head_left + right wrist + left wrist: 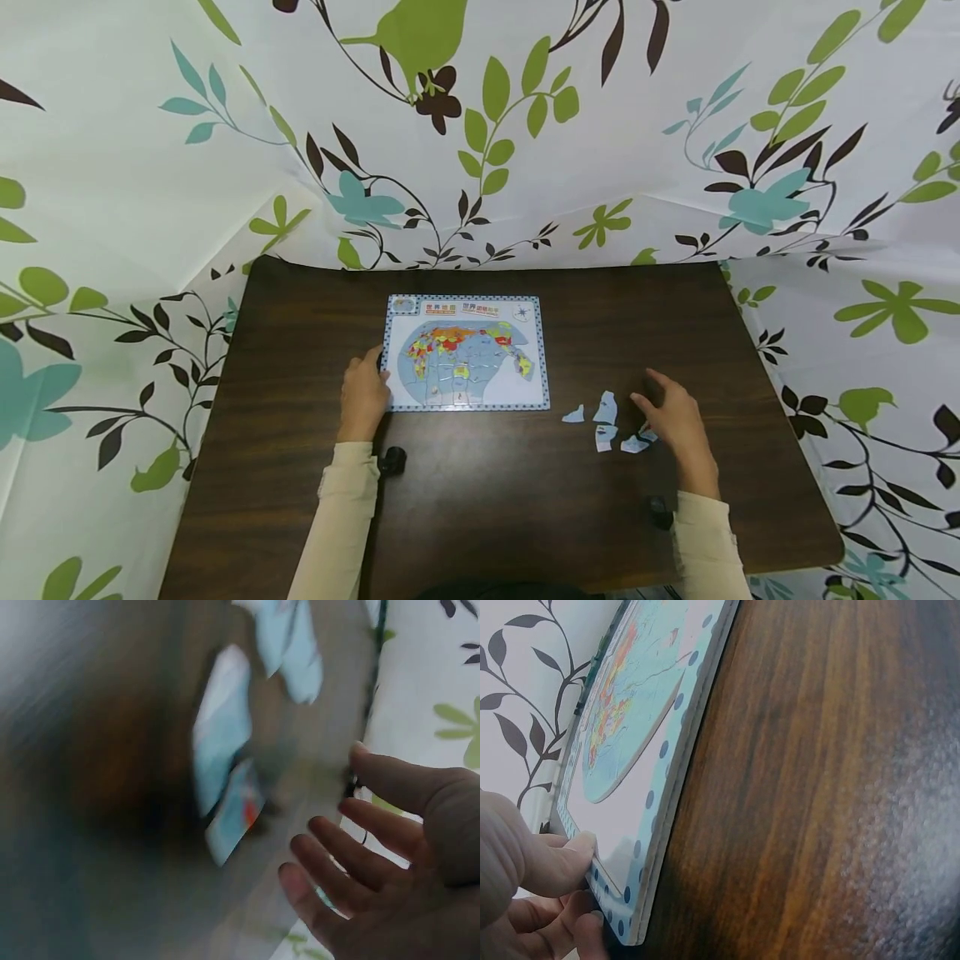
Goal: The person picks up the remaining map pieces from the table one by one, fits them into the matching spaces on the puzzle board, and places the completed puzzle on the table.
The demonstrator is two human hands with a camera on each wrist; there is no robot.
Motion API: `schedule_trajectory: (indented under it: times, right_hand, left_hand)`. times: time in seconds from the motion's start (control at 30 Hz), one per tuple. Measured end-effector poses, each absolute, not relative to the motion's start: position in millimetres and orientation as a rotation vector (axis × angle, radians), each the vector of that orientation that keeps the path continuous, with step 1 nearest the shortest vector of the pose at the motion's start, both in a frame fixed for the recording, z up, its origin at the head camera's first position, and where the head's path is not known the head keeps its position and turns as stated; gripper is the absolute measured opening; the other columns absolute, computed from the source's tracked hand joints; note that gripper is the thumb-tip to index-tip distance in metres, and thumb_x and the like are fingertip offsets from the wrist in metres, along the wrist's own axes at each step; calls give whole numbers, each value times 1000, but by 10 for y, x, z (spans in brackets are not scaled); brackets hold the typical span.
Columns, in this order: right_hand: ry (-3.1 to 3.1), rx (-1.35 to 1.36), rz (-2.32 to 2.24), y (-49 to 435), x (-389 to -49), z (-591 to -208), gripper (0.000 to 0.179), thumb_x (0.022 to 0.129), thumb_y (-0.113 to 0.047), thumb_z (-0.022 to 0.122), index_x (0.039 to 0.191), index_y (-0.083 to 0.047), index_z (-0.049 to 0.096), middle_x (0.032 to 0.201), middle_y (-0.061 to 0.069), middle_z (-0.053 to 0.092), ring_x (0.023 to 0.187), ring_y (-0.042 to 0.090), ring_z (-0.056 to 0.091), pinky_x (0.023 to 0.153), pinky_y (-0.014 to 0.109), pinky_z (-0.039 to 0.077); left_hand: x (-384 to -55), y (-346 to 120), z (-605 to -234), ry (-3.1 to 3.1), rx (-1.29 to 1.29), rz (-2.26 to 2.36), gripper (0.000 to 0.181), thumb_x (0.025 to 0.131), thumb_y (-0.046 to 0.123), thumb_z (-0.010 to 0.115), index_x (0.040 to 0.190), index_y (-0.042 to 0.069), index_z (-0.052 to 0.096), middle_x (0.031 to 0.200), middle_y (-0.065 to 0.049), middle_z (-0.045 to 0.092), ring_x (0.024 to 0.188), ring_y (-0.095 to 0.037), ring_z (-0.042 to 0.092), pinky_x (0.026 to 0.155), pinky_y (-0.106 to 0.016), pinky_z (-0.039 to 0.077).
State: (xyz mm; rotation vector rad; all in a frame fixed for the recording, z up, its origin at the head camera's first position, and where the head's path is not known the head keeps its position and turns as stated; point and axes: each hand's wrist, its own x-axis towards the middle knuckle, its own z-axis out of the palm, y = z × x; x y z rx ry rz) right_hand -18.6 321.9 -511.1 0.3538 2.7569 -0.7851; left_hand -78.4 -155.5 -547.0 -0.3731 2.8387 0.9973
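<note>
A world map jigsaw puzzle (517,392) lies flat on the table, its border blue and dotted. Bare white backing shows at the lower right of its map. My left hand (365,392) pinches the puzzle's left edge, the thumb (566,859) on the border and the fingers curled at the side. Several loose light-blue puzzle pieces (605,407) lie right of the puzzle. Over the rightmost of them hovers my right hand (678,417), fingers spread and holding nothing. In the right wrist view, one blurred piece (238,814) carries a small red patch.
The dark wood-grain table (480,492) runs up to a leaf-patterned white cloth (540,167) behind and at both sides. Each wrist has a small black device near it, one by the left sleeve (337,517) and one by the right sleeve (708,546).
</note>
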Motion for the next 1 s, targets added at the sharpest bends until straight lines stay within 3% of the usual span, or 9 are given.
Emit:
schedule_trajectory:
  times: [0.1, 0.4, 0.57, 0.77, 1.0]
  right_hand:
    - [2767, 347, -704, 3311, -21, -5158, 70, 98, -30, 64, 151, 4, 34, 149, 39, 34, 133, 59, 34, 104, 70, 30]
    - [2964, 383, -694, 3177, 253, -5331, 60, 95, -43, 66, 136, 1, 57, 130, 33, 56, 116, 55, 51, 94, 70, 37]
    - [3009, 446, -635, 2934, 162, -5391, 55, 92, -48, 68, 122, -2, 66, 116, 23, 67, 107, 49, 56, 92, 69, 37]
    - [2973, 473, -550, 2732, 14, -5413, 60, 86, -56, 71, 113, -3, 68, 111, 22, 68, 102, 46, 58, 86, 63, 40]
    - [2906, 482, -585, 2696, -106, -5382, 52, 84, -43, 79, 112, -1, 65, 109, 23, 67, 101, 46, 61, 82, 60, 44]
  left_hand:
    - [-780, -1554, -5472, 2835, -375, 1003, 48, 99, 6, 56, 147, 9, 47, 125, -29, 53, 110, -44, 54, 89, -60, 45]
    - [-771, -1553, -5484, 2829, -376, 1005, 48, 100, 6, 56, 147, 8, 48, 125, -30, 53, 111, -45, 54, 88, -61, 45]
    - [-779, -1554, -5482, 2809, -397, 1001, 48, 100, 6, 55, 148, 9, 47, 126, -29, 52, 110, -44, 54, 88, -60, 46]
    - [-782, -1552, -5478, 2810, -401, 994, 49, 100, 7, 56, 148, 9, 47, 126, -29, 53, 110, -44, 54, 88, -60, 46]
    - [-792, -1551, -5482, 2813, -394, 999, 49, 100, 8, 55, 148, 10, 45, 128, -30, 52, 110, -44, 55, 89, -60, 46]
